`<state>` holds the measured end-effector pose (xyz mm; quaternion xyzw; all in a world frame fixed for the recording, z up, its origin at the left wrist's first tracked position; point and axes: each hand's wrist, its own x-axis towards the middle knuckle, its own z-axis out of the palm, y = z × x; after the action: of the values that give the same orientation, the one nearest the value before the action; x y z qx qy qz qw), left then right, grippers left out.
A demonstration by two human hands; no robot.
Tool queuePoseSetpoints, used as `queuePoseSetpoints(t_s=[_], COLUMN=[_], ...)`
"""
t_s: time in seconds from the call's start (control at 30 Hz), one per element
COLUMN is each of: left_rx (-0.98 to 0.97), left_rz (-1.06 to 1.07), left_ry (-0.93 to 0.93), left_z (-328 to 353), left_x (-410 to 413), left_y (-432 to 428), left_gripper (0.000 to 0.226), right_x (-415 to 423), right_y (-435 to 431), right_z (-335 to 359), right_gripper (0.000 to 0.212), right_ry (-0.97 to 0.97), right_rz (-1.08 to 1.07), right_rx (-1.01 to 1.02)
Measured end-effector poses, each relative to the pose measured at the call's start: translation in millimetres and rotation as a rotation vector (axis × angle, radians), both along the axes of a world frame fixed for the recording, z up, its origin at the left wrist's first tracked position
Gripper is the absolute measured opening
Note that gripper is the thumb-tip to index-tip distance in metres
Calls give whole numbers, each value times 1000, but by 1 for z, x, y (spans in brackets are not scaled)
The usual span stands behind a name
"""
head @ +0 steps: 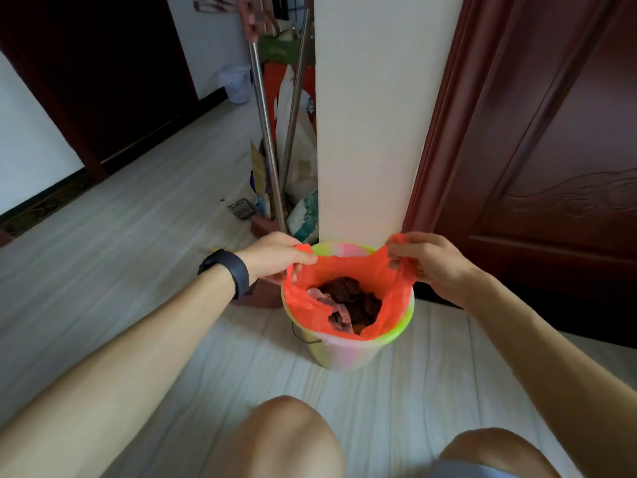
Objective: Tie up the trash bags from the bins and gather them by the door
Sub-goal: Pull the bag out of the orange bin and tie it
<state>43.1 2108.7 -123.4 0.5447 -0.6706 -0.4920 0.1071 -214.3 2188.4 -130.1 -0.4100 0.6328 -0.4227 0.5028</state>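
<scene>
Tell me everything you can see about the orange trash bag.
The orange trash bag is thin, shiny plastic, lining a pastel bin on the floor. Its mouth is open and untied, showing dark and pink rubbish inside. The left hand and right hand pinch its two handle loops, lifted above the far rim.

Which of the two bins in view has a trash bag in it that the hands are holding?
The near multicoloured bin, lined with the orange bag that the left hand and right hand grip. The far white basket stands untouched by the wall.
</scene>
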Motion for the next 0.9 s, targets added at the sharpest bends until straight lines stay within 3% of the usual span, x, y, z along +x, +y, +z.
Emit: queuePoseSetpoints(t_s=[0.1, 0.2, 0.27, 0.33, 0.47, 0.63, 0.67, 0.73, 0.8, 0.83, 0.9], left_rx=[37, 18, 20, 14, -94, -163, -195, -319, -312, -241, -59], left_rz=[53, 70, 137, 218, 201, 68, 81, 149, 184, 160, 116], left_ry=[215, 327, 411, 468, 321, 194, 147, -123, -334, -326, -130], left_z=[31, 56, 65, 72, 80, 80, 71, 44, 18, 12, 6], left_x=[-13, -25, -33, -40, -49, -52, -51, -44, -32, -27, -20], left_y=[-1, -4, -6, -10, -14, -14, -13, -14, -12, -11, -2], left_gripper=[13, 15, 17, 22, 13, 12, 17, 46, 66, 64, 38], right_x=[6, 6, 8, 15, 28, 34, 34, 33, 31, 31, 31], right_y=[-7, -19, -24, -24, -20, -15, -14, -13, -11, -11, -10], right_z=[22, 47, 59, 69, 73, 72, 69, 64, 59, 58, 51], right_gripper=[27, 34, 30, 24, 20, 22, 22, 21, 21, 21, 21], right_ry=[-161, -396, -366, -169, 106, 132, 143, 154, 151, 154, 172], right_rz=[-19, -71, -108, -55, 84, 124, 118, 79, 46, 40, 58], right_rx=[-81, -249, -318, -278, -150, -110, -103, -102, -98, -98, -86])
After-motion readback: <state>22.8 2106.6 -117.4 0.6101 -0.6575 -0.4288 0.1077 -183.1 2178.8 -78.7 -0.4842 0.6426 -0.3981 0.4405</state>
